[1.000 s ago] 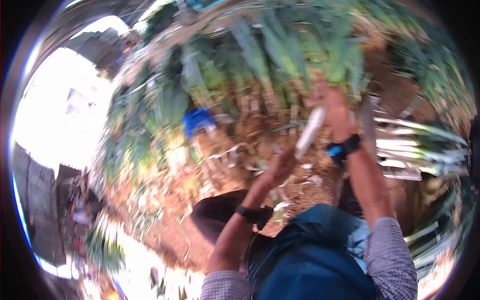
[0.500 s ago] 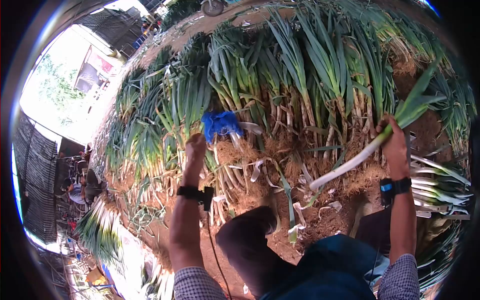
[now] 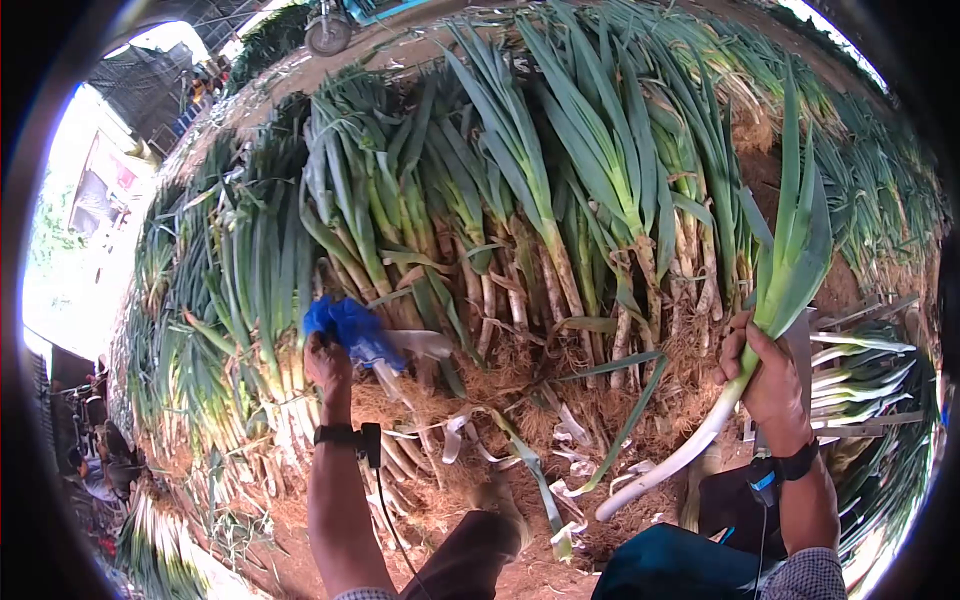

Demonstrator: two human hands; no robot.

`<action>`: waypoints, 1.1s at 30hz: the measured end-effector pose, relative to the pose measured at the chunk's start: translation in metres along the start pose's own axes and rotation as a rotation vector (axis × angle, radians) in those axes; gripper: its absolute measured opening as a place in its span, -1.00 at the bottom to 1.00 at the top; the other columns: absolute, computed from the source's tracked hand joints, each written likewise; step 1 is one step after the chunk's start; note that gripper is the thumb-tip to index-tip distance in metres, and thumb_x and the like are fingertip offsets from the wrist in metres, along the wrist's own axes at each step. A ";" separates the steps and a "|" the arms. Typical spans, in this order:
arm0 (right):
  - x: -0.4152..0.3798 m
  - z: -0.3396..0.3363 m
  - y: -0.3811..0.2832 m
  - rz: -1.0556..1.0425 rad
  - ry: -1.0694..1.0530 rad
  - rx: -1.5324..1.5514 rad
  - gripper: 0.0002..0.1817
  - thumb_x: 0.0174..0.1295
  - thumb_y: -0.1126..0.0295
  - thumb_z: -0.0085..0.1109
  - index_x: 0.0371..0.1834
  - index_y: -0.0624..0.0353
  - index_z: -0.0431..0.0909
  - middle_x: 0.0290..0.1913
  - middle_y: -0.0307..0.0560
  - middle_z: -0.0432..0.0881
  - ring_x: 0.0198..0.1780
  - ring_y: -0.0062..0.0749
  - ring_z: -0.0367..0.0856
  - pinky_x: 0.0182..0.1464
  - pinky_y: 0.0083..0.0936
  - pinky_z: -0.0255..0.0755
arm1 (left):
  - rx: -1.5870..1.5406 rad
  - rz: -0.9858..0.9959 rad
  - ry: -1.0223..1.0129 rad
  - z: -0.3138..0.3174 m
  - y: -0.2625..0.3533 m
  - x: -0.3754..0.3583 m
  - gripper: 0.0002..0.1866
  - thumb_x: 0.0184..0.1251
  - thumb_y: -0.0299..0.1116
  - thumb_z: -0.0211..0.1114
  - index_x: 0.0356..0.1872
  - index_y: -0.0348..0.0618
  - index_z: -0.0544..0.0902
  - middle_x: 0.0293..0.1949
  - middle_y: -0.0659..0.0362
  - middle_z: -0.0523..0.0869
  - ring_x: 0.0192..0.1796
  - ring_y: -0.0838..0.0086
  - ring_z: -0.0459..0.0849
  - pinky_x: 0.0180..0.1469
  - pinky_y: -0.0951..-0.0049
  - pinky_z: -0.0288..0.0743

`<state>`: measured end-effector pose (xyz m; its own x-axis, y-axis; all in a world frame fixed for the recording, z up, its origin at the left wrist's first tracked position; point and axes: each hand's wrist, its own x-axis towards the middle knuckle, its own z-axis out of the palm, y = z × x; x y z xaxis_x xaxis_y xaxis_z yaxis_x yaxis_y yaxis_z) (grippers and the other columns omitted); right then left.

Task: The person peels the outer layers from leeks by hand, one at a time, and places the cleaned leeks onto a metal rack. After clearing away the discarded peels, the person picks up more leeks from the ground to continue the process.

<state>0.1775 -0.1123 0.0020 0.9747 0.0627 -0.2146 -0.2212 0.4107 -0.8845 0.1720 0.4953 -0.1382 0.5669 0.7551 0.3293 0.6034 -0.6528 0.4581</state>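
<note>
My right hand (image 3: 768, 375) is closed around a leek (image 3: 708, 430) just where the white shank turns green. Its leaves rise up to the right, and the white end slants down to the left. At the left, my left hand (image 3: 328, 365) has its fingers curled at a crumpled blue plastic-like wad (image 3: 355, 330), slightly blurred. A pale flat strip (image 3: 425, 343) sticks out on the wad's right side. Behind and below that hand lie leeks (image 3: 290, 415) with roots on. Both wrists wear black bands, with a cable running from each.
Rows of rooted leeks (image 3: 540, 210) cover the ground ahead. White-stemmed leeks (image 3: 855, 375) lie on a rack at the right. Peeled leaf scraps (image 3: 565, 500) litter the soil by my legs. A vehicle wheel (image 3: 328, 36) stands at the far back, and a person (image 3: 100, 475) is at the far left.
The view has shifted, so the rows sit further left. The leek in my right hand has swung more upright, its leaves pointing up. My left hand stays by the blue wad.
</note>
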 end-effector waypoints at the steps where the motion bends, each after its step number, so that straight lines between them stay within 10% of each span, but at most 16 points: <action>1: 0.000 0.000 -0.002 -0.010 -0.053 0.003 -0.74 0.41 0.28 0.15 0.03 0.19 0.48 -0.41 -0.09 0.54 -0.45 -0.37 0.52 -0.30 -0.25 0.50 | -0.082 0.093 0.117 -0.016 0.006 0.008 -0.68 0.39 -0.19 0.27 -0.20 -0.32 0.66 -0.29 -0.09 0.73 -0.21 0.13 0.68 -0.15 0.22 0.50; 4: -0.002 -0.002 -0.006 0.009 -0.075 0.037 -0.74 0.41 0.28 0.15 0.03 0.18 0.48 -0.39 -0.09 0.55 -0.44 -0.37 0.53 -0.28 -0.25 0.52 | -0.381 0.417 0.394 -0.146 0.095 0.002 -0.82 0.44 -0.36 0.19 -0.14 -0.25 0.66 -0.37 0.00 0.65 -0.27 0.14 0.64 -0.21 0.21 0.49; 5: -0.001 -0.004 -0.007 -0.021 -0.114 0.024 -0.74 0.41 0.27 0.15 0.02 0.19 0.48 -0.39 -0.09 0.55 -0.43 -0.36 0.54 -0.27 -0.24 0.54 | -0.543 0.634 0.025 -0.150 0.066 0.035 -0.86 0.44 -0.45 0.17 -0.13 -0.24 0.66 -0.33 0.11 0.65 -0.29 0.34 0.61 -0.23 0.38 0.47; 6: 0.003 -0.009 -0.006 0.011 -0.098 0.087 -0.75 0.40 0.28 0.18 0.00 0.18 0.49 -0.38 -0.09 0.56 -0.42 -0.35 0.56 -0.26 -0.23 0.56 | -0.675 0.248 -0.290 -0.155 0.059 0.032 -0.87 0.42 -0.53 0.17 -0.12 -0.24 0.65 -0.27 0.20 0.65 -0.25 0.50 0.58 -0.21 0.47 0.47; 12: 0.030 -0.033 0.018 0.127 -0.042 0.175 -0.85 0.35 0.38 0.22 -0.09 0.14 0.51 -0.38 -0.09 0.61 -0.42 -0.28 0.62 -0.33 -0.20 0.59 | -0.882 0.479 -0.726 -0.244 0.132 -0.093 -0.72 0.41 -0.55 0.21 0.10 -0.25 0.57 -0.14 0.28 0.66 -0.13 0.58 0.57 -0.09 0.52 0.53; 16: -0.010 0.007 0.015 0.141 -0.124 0.156 -0.85 0.28 0.47 0.21 -0.13 0.15 0.49 -0.40 -0.12 0.58 -0.43 -0.31 0.62 -0.33 -0.24 0.65 | -0.404 0.420 -0.914 -0.325 0.225 -0.207 -0.73 0.45 -0.45 0.14 0.12 -0.16 0.54 -0.06 0.08 0.68 -0.09 0.38 0.65 -0.10 0.35 0.60; 24: -0.015 0.024 0.067 0.042 -0.325 0.325 -0.81 0.46 0.27 0.12 -0.24 0.14 0.47 -0.52 -0.22 0.50 -0.53 -0.44 0.45 -0.36 -0.42 0.43 | -0.750 0.553 -0.572 -0.171 0.278 -0.376 -0.67 0.48 -0.40 0.05 0.18 -0.23 0.32 -0.14 -0.31 0.65 -0.10 -0.28 0.68 -0.12 -0.05 0.56; 33: -0.054 0.020 -0.050 0.071 -0.505 0.583 -0.75 0.49 0.17 0.11 -0.26 0.08 0.44 -0.58 -0.32 0.30 -0.58 -0.54 0.23 -0.41 -0.46 0.26 | -0.810 0.567 -0.642 -0.166 0.285 -0.414 -0.70 0.39 -0.57 0.10 0.09 -0.24 0.32 -0.25 -0.17 0.61 -0.25 -0.12 0.65 -0.18 0.03 0.52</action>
<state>0.1361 -0.1177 0.0659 0.8868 0.4559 0.0762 -0.3667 0.7943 -0.4843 0.0162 0.0065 -0.0068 0.9573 0.0494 0.2850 -0.2272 -0.4812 0.8467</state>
